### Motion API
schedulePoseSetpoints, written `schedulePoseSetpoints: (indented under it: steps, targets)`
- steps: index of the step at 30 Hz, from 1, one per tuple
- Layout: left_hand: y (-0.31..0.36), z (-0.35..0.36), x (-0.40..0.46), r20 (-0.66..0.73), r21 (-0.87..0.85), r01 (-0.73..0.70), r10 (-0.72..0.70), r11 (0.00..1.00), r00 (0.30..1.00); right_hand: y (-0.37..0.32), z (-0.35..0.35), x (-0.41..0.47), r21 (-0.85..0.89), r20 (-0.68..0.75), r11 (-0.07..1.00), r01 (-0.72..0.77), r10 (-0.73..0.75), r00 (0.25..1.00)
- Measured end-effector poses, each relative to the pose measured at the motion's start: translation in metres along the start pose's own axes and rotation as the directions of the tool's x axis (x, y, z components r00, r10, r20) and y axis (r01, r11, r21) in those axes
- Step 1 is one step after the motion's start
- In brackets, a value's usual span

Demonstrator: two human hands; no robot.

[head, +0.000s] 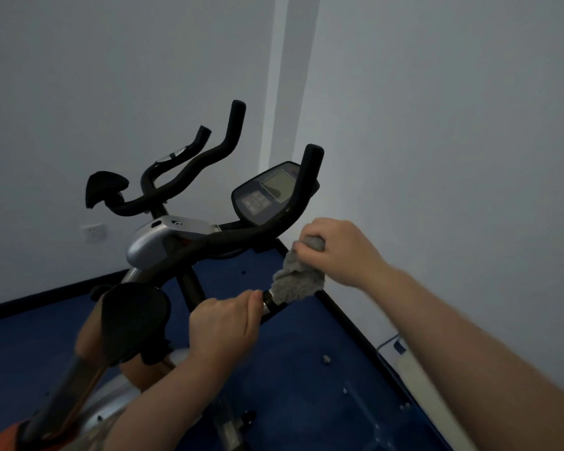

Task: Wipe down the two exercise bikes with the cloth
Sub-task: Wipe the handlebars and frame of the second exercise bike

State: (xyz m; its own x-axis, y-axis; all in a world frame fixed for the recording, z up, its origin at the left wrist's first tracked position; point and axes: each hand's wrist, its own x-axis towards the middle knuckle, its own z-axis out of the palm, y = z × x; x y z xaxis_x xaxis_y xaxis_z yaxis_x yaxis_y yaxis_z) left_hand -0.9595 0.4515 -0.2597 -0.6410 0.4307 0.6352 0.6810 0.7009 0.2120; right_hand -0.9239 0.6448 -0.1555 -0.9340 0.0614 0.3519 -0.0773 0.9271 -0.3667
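A near exercise bike (163, 242) with black handlebars, a silver housing and a console (267, 193) stands in front of me. My left hand (223, 327) grips the near end of its right handlebar. My right hand (336, 249) is shut on a grey fluffy cloth (298, 281), which hangs down onto the tip of that handlebar just beyond my left thumb. A second bike's black handlebars (189, 170) and saddle (103, 187) rise behind the first, to the left.
White walls meet in a corner close behind the bikes, with a wall socket (93, 232) low on the left. The floor is blue (306, 369) with a black skirting. A black saddle (132, 317) sits near my left forearm.
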Motion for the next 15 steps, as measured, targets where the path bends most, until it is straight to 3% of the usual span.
schedulePoseSetpoints:
  steps: [2,4,6,10,12,15]
  targets:
    - [-0.001,-0.002,0.000,0.063,-0.005,-0.021,0.021,1.000,0.998,-0.013,0.031,-0.015,-0.170,-0.365,0.973,-0.155,0.083,0.927]
    - [-0.001,-0.005,0.002,0.092,-0.025,-0.059,0.061,0.998,0.994,-0.024,0.056,-0.026,-0.367,-0.530,0.915,-0.166,-0.059,0.846]
    - [-0.001,-0.011,0.005,0.133,0.000,-0.117,0.116,0.993,0.984,-0.024,0.061,-0.030,-0.493,-0.460,0.870,0.020,-0.280,0.843]
    - [-0.017,-0.012,0.004,0.449,-0.084,-0.233,0.245,0.969,0.859,-0.001,0.035,-0.039,-0.588,-0.157,0.718,0.371,-0.552,0.819]
    - [-0.028,-0.013,0.009,0.502,-0.274,-0.215,0.330,0.937,0.799,0.008,0.027,-0.039,-0.590,-0.130,0.714,0.377,-0.545,0.828]
    - [-0.031,-0.024,0.026,0.672,-0.343,-0.218,0.401,0.914,0.623,-0.010,0.064,-0.055,-0.364,-0.431,0.921,0.138,-0.298,0.852]
